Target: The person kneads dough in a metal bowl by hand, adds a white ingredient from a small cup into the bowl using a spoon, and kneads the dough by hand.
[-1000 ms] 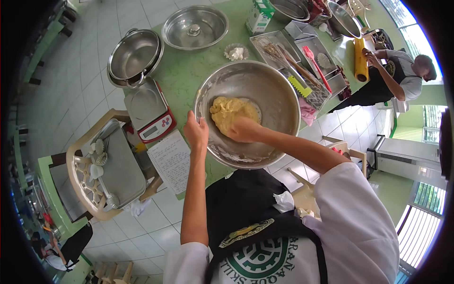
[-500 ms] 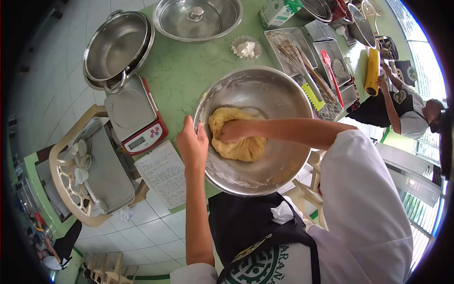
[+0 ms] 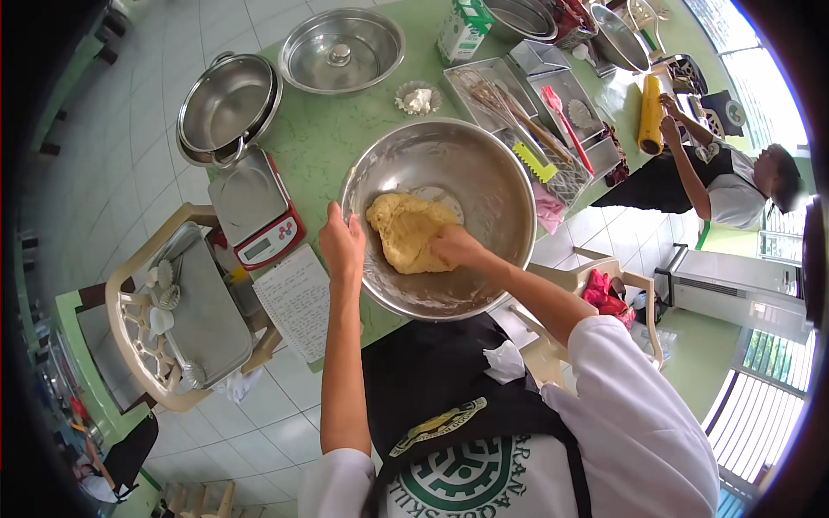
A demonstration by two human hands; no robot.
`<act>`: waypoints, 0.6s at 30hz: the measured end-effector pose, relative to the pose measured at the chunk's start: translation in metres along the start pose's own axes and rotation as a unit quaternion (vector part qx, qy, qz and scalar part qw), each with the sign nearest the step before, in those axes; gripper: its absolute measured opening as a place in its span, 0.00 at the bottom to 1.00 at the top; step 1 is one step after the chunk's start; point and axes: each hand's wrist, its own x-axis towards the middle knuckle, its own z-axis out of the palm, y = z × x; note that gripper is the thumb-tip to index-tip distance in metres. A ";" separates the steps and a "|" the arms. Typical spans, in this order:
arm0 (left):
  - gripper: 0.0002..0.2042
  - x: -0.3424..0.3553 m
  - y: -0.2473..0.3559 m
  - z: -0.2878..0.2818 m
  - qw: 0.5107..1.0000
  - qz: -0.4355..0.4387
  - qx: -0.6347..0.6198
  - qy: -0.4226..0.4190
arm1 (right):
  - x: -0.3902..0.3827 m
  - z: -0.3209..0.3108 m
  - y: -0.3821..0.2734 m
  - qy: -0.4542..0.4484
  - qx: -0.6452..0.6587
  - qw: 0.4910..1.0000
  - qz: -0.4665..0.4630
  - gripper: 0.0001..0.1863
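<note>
A large steel bowl (image 3: 484, 173) stands on the green table, holding a lump of yellow dough (image 3: 397, 224). My left hand (image 3: 343, 242) grips the bowl's left rim. My right hand (image 3: 453, 243) is down in the bowl on the dough's right part, fingertips pressed into it and partly hidden. Left of the bowl lie a red-edged digital scale (image 3: 256, 207) and a handwritten paper (image 3: 294, 302). Above the bowl sits a small cup (image 3: 418, 97) with a white substance.
Trays (image 3: 479, 82) with whisks, a green scraper (image 3: 534, 162) and red brush, steel pans (image 3: 220, 104), a lidded basin (image 3: 341, 39), a carton (image 3: 460, 30). Chairs flank me, one holding a tray (image 3: 216, 302). Another person (image 3: 725, 186) handles a yellow roll (image 3: 649, 116) at right.
My right hand has drawn back from the middle of the dough toward its right side. The dough has changed shape. My left hand stays at the rim while the view shifts.
</note>
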 end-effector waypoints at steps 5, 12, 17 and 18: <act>0.10 0.001 0.012 0.002 0.999 0.022 0.016 -0.016 | 0.041 -0.027 0.002 -0.048 0.096 0.994 0.004 0.13; 0.10 -0.004 -0.010 0.003 0.998 0.048 0.019 0.026 | 0.022 -0.007 -0.027 0.050 0.420 0.894 0.145 0.13; 0.10 -0.005 0.004 0.002 0.998 0.048 0.035 0.035 | -0.019 0.016 -0.030 0.091 0.164 0.982 -0.029 0.13; 0.11 -0.006 0.008 0.003 0.998 0.046 0.027 0.031 | -0.011 0.019 -0.026 0.161 0.108 0.978 -0.070 0.15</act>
